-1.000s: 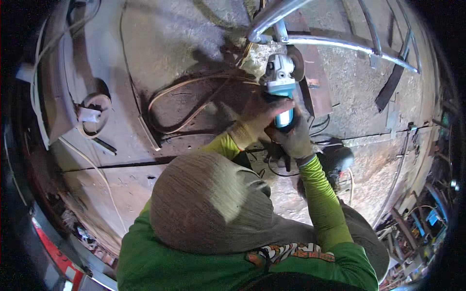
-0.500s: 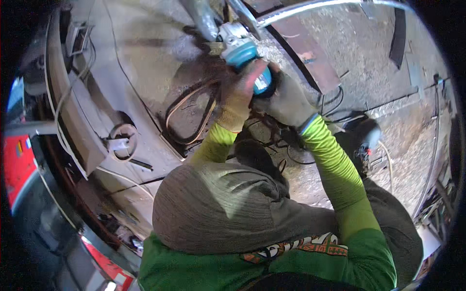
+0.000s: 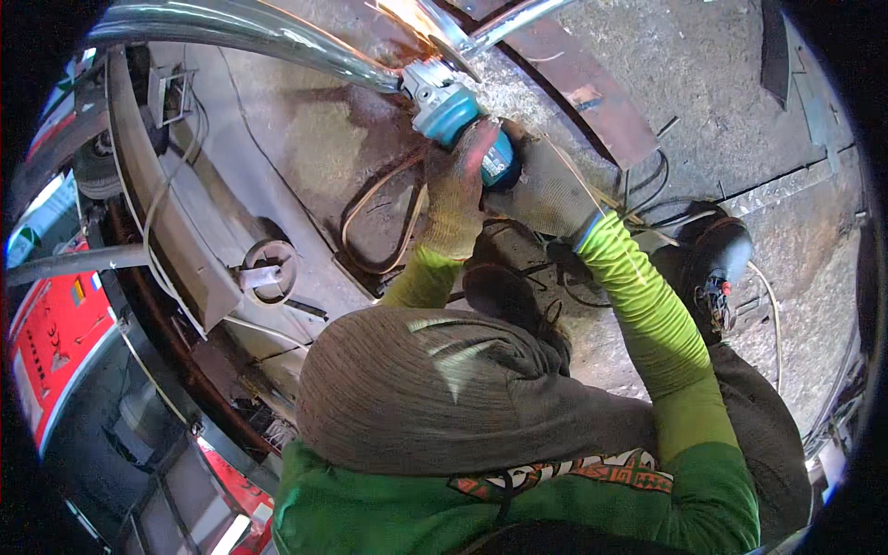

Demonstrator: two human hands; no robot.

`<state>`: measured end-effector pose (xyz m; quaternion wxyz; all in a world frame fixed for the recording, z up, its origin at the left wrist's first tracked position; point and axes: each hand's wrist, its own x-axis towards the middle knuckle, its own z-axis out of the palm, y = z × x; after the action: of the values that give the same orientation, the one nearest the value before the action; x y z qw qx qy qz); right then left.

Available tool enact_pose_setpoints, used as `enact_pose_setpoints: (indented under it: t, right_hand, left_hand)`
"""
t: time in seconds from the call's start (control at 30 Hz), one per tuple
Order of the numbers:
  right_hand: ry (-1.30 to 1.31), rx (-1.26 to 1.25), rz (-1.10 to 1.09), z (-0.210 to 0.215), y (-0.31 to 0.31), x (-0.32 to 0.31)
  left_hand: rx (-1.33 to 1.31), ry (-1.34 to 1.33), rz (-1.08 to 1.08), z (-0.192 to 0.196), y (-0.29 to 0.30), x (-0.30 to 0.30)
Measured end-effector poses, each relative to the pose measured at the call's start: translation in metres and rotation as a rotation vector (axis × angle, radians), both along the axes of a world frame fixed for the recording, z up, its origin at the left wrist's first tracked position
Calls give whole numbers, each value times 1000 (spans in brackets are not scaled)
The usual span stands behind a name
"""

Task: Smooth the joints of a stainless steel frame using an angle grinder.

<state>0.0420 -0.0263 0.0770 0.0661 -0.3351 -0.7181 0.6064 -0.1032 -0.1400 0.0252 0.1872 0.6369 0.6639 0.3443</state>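
Both my gloved hands grip a teal and grey angle grinder (image 3: 455, 113) near the top of the head view. My left hand (image 3: 457, 194) wraps its body from the left, my right hand (image 3: 546, 190) holds the rear handle. The grinder's head touches a shiny curved metal tube (image 3: 277, 42), and bright sparks (image 3: 407, 11) fly at the contact. My green sleeves and a grey knitted cap (image 3: 435, 388) fill the lower middle.
A rusty flat steel strip (image 3: 601, 102) lies on the concrete floor to the right. Black cables (image 3: 379, 222) loop below the grinder. A wheel-like part (image 3: 264, 273) sits on a grey frame at left. A red machine (image 3: 55, 324) stands at the far left. My dark shoe (image 3: 717, 264) rests at right.
The view has shifted, so the grinder and both hands sit higher and further right against the tube. Sparks now show at the disc.
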Motion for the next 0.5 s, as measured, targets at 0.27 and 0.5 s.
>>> enact_pose_setpoints:
  t: [0.27, 0.5]
  right_hand:
    - [234, -652, 176, -46, 7, 68]
    - [224, -751, 131, -30, -4, 56]
  left_hand:
    - [-293, -1430, 369, 23, 0, 63]
    - [-353, -1147, 450, 41, -1, 68]
